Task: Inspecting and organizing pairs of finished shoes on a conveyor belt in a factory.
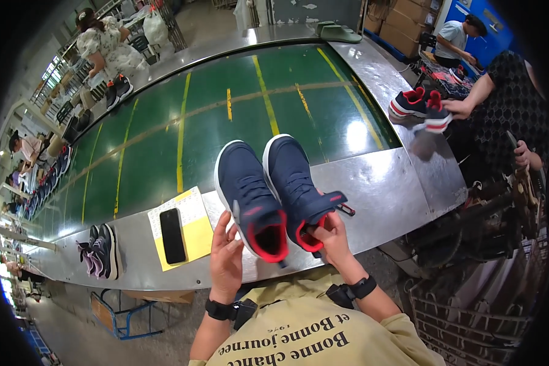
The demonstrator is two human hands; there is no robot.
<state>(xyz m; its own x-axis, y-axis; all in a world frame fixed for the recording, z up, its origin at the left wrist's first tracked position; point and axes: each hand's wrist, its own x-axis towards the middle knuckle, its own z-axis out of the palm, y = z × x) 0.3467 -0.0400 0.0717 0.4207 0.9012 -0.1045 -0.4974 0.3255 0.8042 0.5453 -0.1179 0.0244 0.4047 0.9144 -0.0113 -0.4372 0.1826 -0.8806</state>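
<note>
Two navy sneakers with white soles and red linings are before me, toes pointing away over the table's near side. My left hand [227, 259] has its fingers curled against the outer heel side of the left sneaker [249, 183]. With my right hand [332, 239] I grip the right sneaker [294, 183] at its opening, the thumb inside the collar and the other fingers mostly hidden behind it. A strap with a red mark and a dark loop sticks out from its right side. Whether the soles touch the table is hidden.
A black phone [173, 236] lies on a yellow-and-white sheet [195, 238] at left, beside dark sneakers [107, 251]. Beyond the metal edge [372, 189] runs a green conveyor belt [213, 122]. At right, a co-worker's hand [460, 108] touches navy-and-red sneakers [436, 114].
</note>
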